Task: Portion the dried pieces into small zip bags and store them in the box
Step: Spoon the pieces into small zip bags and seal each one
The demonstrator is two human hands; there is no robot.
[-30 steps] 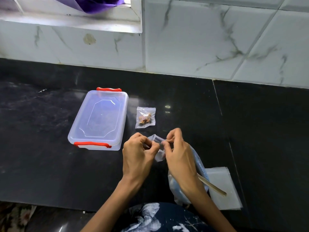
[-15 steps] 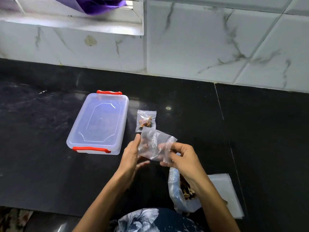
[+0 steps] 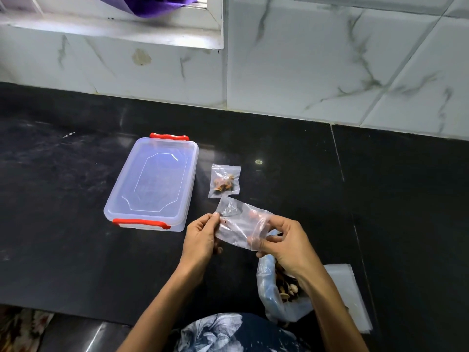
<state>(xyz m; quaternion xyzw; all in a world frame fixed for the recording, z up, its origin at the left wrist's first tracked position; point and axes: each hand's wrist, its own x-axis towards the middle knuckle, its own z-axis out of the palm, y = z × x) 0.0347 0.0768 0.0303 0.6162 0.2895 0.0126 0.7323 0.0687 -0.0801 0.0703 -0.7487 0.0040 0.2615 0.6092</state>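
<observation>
I hold a small clear zip bag (image 3: 239, 224) stretched between both hands above the black counter; it looks empty. My left hand (image 3: 201, 238) pinches its left edge and my right hand (image 3: 284, 241) grips its right end. A filled small zip bag (image 3: 224, 181) with brown dried pieces lies flat just beyond. The clear plastic box (image 3: 152, 184) with red latches sits to the left, its lid on. An open plastic bag of dried pieces (image 3: 283, 288) stands under my right wrist.
A stack of flat clear bags (image 3: 350, 295) lies at the right near the counter's front edge. The marble-tiled wall (image 3: 317, 59) rises behind the counter, with a window sill and purple cloth (image 3: 149, 5) at top left.
My hands have drawn apart and the small bag, bunched between my fingertips a second ago, is now spread out flat between them. The view has shifted slightly.
</observation>
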